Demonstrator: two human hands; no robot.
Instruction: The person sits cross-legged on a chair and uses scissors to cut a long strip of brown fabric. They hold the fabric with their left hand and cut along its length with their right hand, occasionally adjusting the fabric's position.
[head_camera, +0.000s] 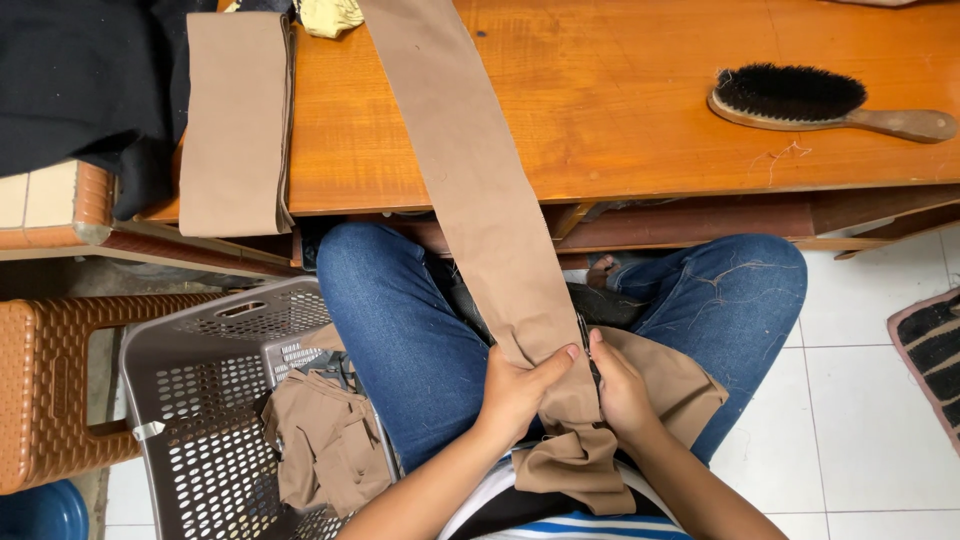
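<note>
A seated person in blue jeans (400, 330) works a long tan fabric strip (470, 170) that runs from the far side of the wooden desk (640, 110), over its near edge and down into the lap. The left hand (515, 390) is closed on the strip, thumb pressed across the cloth; the right hand (620, 390) pinches it just beside the left, with a thin dark object, too small to identify, held against the fabric between the two hands. Below the hands the cloth bunches in loose folds (580, 460) on the lap.

Judging by how things lie, the work looks partly done: a folded stack of tan pieces (235, 120) rests on the left part of the desk, and crumpled tan cloth (325, 440) sits in the grey plastic basket (190, 390) on the floor to the person's left, while most of the strip in hand lies ahead of the hands.

The desk is orange-brown wood with stray threads near its front edge. A wooden-handled brush with dark bristles (800, 100) lies on it at the far right. Dark cloth (80, 80) is heaped at the far left. A brown woven stool (50, 390) stands left of the basket, and a dark mat (930, 350) lies at the right on the white tile floor (860, 400).
</note>
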